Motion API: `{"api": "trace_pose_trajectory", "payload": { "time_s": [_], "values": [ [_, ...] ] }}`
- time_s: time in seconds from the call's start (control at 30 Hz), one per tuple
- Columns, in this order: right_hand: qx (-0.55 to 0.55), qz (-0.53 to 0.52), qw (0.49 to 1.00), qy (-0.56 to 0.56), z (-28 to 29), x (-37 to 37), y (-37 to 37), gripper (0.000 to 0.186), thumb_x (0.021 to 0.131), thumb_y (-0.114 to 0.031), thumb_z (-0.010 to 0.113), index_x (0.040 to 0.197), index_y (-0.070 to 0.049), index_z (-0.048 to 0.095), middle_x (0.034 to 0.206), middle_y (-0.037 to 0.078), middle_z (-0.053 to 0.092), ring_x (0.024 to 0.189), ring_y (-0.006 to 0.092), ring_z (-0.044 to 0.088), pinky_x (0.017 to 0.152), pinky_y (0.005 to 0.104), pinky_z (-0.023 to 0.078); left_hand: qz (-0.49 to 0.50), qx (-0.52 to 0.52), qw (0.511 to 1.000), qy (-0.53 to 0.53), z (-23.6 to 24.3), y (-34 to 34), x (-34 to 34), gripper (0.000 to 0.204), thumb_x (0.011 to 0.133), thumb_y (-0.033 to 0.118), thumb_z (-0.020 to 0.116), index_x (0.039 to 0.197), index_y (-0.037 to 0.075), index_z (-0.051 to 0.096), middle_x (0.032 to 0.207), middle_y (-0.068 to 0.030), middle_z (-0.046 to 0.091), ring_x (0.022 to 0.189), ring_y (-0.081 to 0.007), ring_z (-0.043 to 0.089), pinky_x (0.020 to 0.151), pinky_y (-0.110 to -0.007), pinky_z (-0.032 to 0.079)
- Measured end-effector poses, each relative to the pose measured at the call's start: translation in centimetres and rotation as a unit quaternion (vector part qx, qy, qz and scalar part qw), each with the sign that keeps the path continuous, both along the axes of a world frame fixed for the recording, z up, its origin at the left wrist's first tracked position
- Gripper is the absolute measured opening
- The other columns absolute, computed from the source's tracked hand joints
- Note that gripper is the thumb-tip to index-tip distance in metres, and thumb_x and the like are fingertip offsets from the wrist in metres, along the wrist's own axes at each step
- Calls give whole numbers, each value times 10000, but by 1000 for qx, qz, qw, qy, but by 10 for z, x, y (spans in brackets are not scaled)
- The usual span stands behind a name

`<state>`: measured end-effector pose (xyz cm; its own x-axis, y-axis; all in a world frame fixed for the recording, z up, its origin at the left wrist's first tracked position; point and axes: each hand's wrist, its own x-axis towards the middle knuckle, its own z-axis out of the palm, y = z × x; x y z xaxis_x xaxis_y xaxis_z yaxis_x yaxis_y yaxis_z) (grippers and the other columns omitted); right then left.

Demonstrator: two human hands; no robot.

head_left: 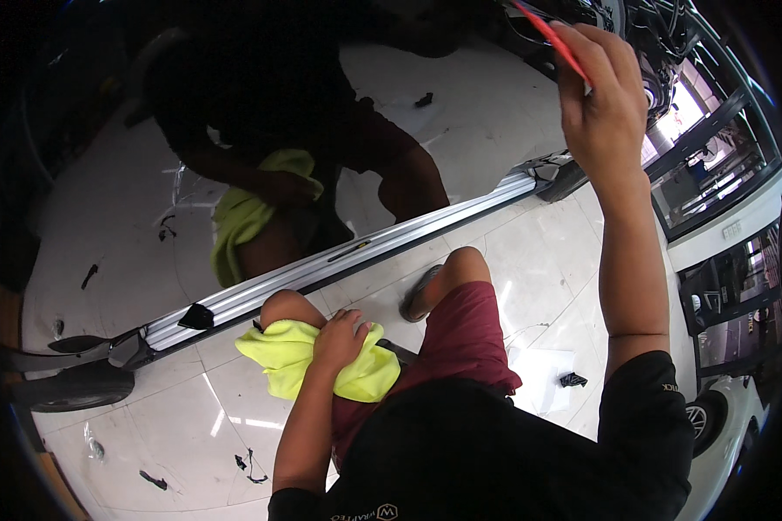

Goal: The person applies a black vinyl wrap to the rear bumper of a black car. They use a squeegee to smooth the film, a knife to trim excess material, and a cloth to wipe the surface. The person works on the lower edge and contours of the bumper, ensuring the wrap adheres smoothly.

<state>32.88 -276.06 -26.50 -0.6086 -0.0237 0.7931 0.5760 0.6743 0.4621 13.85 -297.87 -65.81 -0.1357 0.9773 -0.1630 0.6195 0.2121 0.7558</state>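
Note:
Pinched in my raised right hand (606,108) is a thin, flat red tool (554,42), seen nearly edge-on, so its exact kind is hard to tell. It is held beside the far right end of a glossy black car panel (460,113), and I cannot tell whether it touches the car. My left hand (339,340) is closed on a bunched yellow-green cloth (291,354), which lies over my left thigh. The fingertips are partly sunk in the folds. Legs, floor and cloth are mirrored in the black panel.
A silver ribbed side step (443,221) runs along the car's lower edge. On it lie a black scrap (196,317) and a small dark thing with yellow (349,252). Black scraps (154,479) dot the tiled floor. A white sheet (534,382) lies to my right. A white car (725,434) stands behind.

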Motion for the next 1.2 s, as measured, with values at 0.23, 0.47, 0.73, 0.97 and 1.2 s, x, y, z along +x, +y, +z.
{"api": "trace_pose_trajectory", "payload": {
  "time_s": [0.23,0.47,0.73,0.97,1.2],
  "values": [
    [93,-12,995,-24,-4,-34,5,328,732,-23,666,1057,-6,624,963,113,584,846,285,569,719,376,474,-5,39,999,15,-7,5,5,332,927,289,611,1123,22,631,1080,-185,657,951,-371,649,839,-440,512],
    [-362,-10,922,137,-47,0,-18,292,873,-95,665,1145,-21,591,993,89,633,894,221,634,779,333,511,20,66,997,-36,-26,9,-15,285,924,225,637,1127,25,636,1065,-177,663,934,-332,670,811,-409,524],
    [-542,173,821,42,-54,-25,-22,396,848,-285,779,1109,-35,616,844,29,626,746,111,587,710,262,481,24,442,856,-269,193,83,7,355,928,175,674,1201,-35,587,1020,-165,671,918,-236,695,720,-321,543],
    [-612,141,774,86,3,-27,13,409,859,-408,759,931,-10,700,693,-6,606,639,44,540,568,208,426,28,450,775,-442,310,149,30,246,986,180,609,1107,-34,625,922,-110,695,768,-145,700,684,-269,600],
    [-667,240,690,149,10,-9,47,322,898,-302,723,955,14,689,796,33,662,682,51,582,598,188,444,45,432,747,-504,333,168,71,209,983,133,598,1090,-47,609,905,-143,702,730,-172,713,660,-282,610]
  ]
}}
